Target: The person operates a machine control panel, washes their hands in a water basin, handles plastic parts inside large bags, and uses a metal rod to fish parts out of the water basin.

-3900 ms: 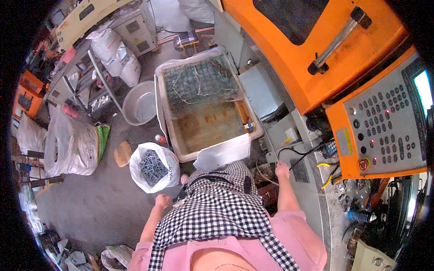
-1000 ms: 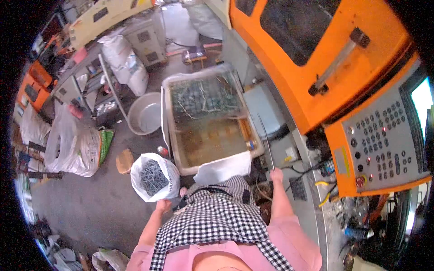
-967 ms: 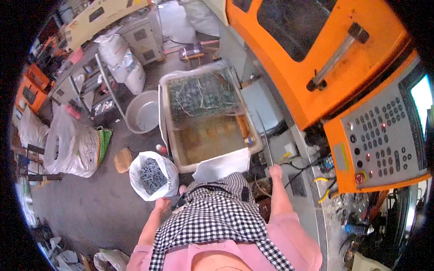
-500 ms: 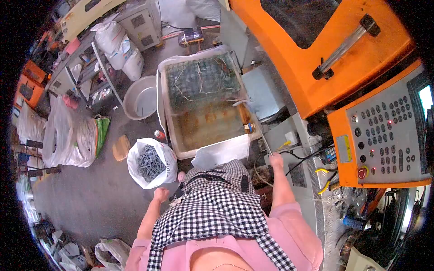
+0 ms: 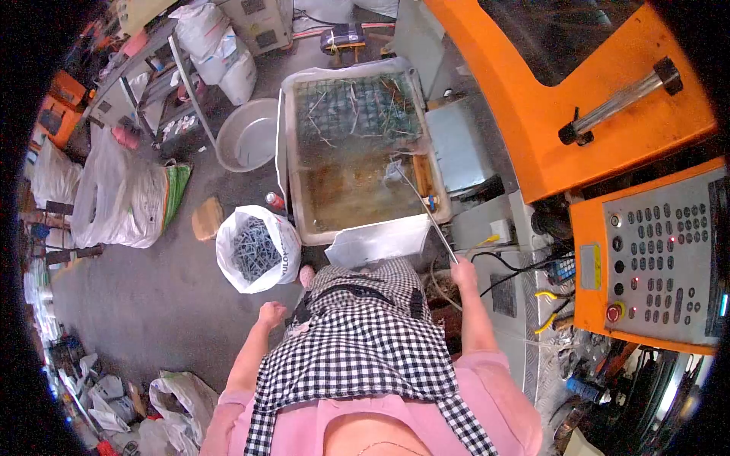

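My right hand (image 5: 462,269) is closed round the near end of a long thin metal rod (image 5: 430,215). The rod slants out over a water-filled tub (image 5: 449,199), and a small whitish piece (image 5: 393,172) shows at its far end, too blurred to name. My left hand (image 5: 271,313) is curled shut beside my checked apron, with nothing visible in it. Near that hand stands a white bag (image 5: 225,267) full of loose grey plastic pieces (image 5: 257,248). In the tub's far half lie a dark green mesh and several pale thin branched strips (image 5: 352,99).
A white sheet (image 5: 378,242) lies at the tub's near edge. To the right stand an orange machine (image 5: 525,114) and its button panel (image 5: 661,258). A round basin (image 5: 247,140), a red can (image 5: 274,201), a brown block (image 5: 207,219) and large sacks (image 5: 122,197) are on the left.
The rod's far end has swung inward over the tub's water, with the whitish piece now farther from the right rim. My left hand's fingers remain curled. The whole view has shifted slightly.
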A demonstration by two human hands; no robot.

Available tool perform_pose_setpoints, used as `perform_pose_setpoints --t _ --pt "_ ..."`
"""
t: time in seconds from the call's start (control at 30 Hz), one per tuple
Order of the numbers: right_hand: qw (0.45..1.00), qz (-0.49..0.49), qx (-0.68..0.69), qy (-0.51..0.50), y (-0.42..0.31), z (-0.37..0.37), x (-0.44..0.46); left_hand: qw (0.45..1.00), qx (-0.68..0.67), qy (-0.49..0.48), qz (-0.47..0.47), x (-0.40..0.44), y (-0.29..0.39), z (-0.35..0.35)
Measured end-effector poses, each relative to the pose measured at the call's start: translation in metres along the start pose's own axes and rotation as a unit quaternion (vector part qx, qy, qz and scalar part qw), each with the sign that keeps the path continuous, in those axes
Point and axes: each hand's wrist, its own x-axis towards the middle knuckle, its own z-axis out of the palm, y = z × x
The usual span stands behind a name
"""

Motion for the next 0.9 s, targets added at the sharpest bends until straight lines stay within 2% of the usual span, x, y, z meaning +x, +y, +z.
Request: perform_pose_setpoints --t 0.13,0.2,0.27,0.37,0.43,0.53,0.6,0.73,0.77,0.83,0.87,0.9 --pt "0.999 0.020 -0.015 -0.029 0.002 -0.006 0.005 0.998 -0.047 0.001 -0.052 -0.006 -0.004 0.002" --pt "0.999 0.017 -0.015 -0.035 -0.003 -0.006 0.008 0.998 -0.044 0.007 -0.039 -0.009 -0.009 0.005" --pt "0.997 -0.009 -0.078 -0.028 -0.006 0.000 0.016 0.999 -0.042 0.014 -0.025 -0.011 -0.008 0.005" --pt "0.997 -0.071 -0.037 0.001 0.004 0.031 0.043 0.998 -0.034 0.023 -0.045 -0.015 -0.007 0.007" --pt "0.997 -0.071 -0.031 0.004 -0.012 0.030 0.044 0.993 -0.106 0.012 -0.055 -0.001 -0.031 0.020" --pt "0.997 -0.072 -0.019 -0.015 -0.037 0.027 0.048 0.994 -0.086 0.020 -0.061 -0.012 -0.016 0.008" --pt "0.994 -0.081 -0.069 -0.033 -0.049 0.030 0.054 0.994 -0.085 0.014 -0.067 -0.016 -0.009 0.002" --pt "0.995 -0.090 -0.044 -0.024 -0.062 0.041 0.062 0.991 -0.112 -0.004 -0.078 -0.017 -0.006 -0.003" --pt "0.991 -0.113 -0.066 -0.017 -0.059 0.046 0.066 0.991 -0.111 -0.005 -0.078 -0.020 0.003 -0.010" --pt "0.992 -0.098 -0.073 -0.024 -0.061 0.047 0.068 0.989 -0.076 -0.026 -0.121 -0.032 0.033 -0.029" --pt "0.993 -0.084 -0.080 -0.030 -0.064 0.046 0.066 0.989 -0.075 -0.028 -0.121 -0.031 0.032 -0.029" --pt "0.993 -0.082 -0.081 -0.031 -0.065 0.043 0.063 0.998 -0.021 -0.006 -0.057 -0.028 0.028 -0.028"
